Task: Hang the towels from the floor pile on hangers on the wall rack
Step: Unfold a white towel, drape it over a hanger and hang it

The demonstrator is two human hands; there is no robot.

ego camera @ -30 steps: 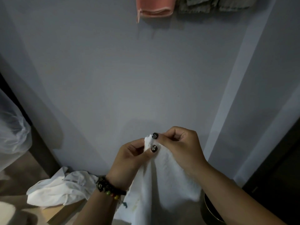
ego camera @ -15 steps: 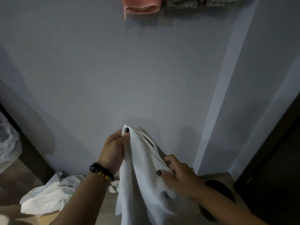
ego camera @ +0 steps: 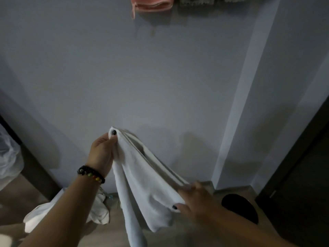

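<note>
I pinch the white towel (ego camera: 142, 180) between my left hand (ego camera: 102, 152) fingers and right hand (ego camera: 195, 200) fingers; keeping that edge taut should ease hanging.

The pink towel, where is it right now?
In the head view, the pink towel hangs at the top edge, on the wall, left of a grey towel.

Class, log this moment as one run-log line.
left hand: pinches white cloth towel corner | right hand: grips its edge | hung: pink towel
</note>
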